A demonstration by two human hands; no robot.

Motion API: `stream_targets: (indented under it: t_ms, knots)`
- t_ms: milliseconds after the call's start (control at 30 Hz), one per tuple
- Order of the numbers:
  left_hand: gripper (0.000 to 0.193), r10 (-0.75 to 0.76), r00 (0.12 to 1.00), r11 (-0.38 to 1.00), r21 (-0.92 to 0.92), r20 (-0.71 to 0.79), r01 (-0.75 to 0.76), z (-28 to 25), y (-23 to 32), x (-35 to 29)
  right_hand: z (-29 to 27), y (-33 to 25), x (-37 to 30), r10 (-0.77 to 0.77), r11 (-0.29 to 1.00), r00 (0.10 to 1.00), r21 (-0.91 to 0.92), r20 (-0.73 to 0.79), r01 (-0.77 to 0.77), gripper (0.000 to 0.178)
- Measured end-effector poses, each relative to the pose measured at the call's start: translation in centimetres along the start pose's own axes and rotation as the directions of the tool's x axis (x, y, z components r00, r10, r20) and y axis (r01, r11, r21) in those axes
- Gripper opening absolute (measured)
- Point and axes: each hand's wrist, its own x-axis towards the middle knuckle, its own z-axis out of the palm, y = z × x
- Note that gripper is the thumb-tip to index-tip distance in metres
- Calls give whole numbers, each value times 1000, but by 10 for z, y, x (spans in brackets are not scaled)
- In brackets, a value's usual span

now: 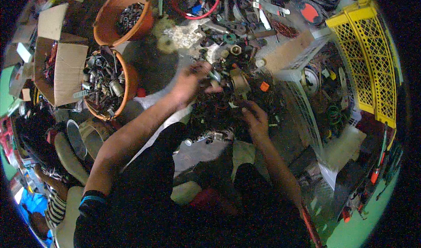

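Observation:
Over a heap of dark metal scrap, my left hand is blurred by motion, its thumb and fingers closed around a small shiny metal part. My right hand rests at the near right side of the heap. Its fingers are slightly bent and apart, and nothing shows clearly in them. Between the hands, on the heap, sits a tan cylindrical metal piece. To its right lies a small orange piece. Farther back is a brass-coloured nut.
Two orange tubs with metal parts stand left, beside an open cardboard box. On the right are a clear plastic crate and a yellow lattice crate. Tools and a red cable loop lie behind. Another person's striped sleeve shows lower left.

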Motion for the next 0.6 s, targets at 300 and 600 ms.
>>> stream_targets:
  t_ms: [300, 600]
  knots:
    - [27, 561, 775, 804, -32, -291, -594, -116, 130, 25, -23, 45, 7, -35, 989, 995, -150, -97, 20, 25]
    - [24, 134, 984, 981, -123, -119, -149, -42, 21, 23, -18, 24, 8, -112, 948, 991, -307, -79, 83, 26]
